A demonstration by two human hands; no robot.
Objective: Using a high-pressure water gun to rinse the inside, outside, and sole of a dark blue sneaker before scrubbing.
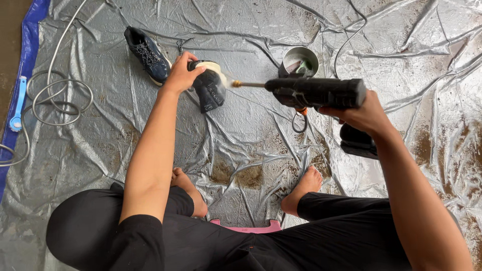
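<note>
While left hand (179,74) grips shoe (208,86), drill (311,92) points left.

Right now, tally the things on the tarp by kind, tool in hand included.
Dark shoes: 2, one lying on the tarp, one held in the left hand
Power tool with spinning brush, in the right hand: 1
Metal cup: 1
Coiled hose: 1
Blue-handled brush: 1
Total: 6
</note>
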